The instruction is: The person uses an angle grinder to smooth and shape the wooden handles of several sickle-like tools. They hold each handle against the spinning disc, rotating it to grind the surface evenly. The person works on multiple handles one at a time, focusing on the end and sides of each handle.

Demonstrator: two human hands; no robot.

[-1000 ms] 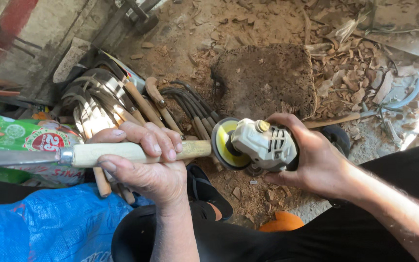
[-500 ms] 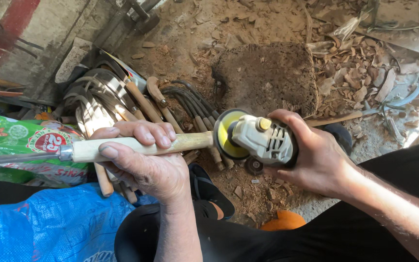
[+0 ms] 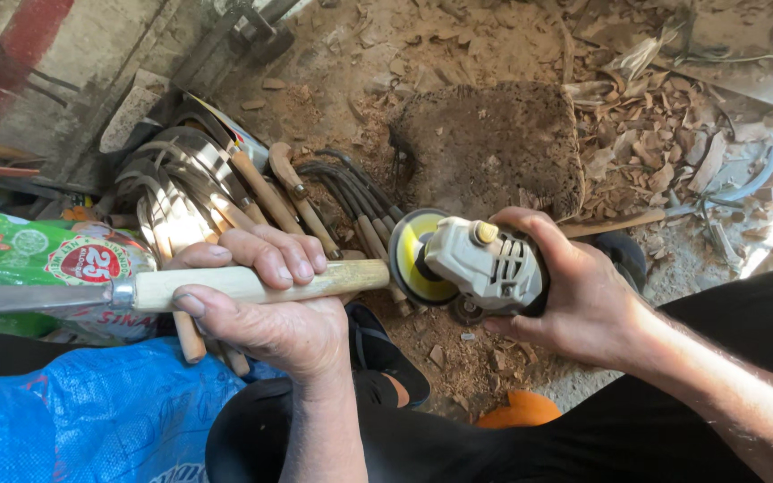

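Handle [image 3: 261, 283] btwn hands, touching grinder [image 3: 471, 264].

Dirt floor [image 3: 494, 54] strewn with wood chips [image 3: 646, 143] upper right; grey wall [image 3: 91, 54] upper left; bright sunlight at right edge.

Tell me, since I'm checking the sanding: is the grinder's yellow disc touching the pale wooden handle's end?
Touching. In the head view the yellow sanding disc meets the pale wooden handle at its end, with no gap visible between them.

Pale wooden handle [image 3: 261, 283] (held level) meets grinder [image 3: 471, 264] disc.
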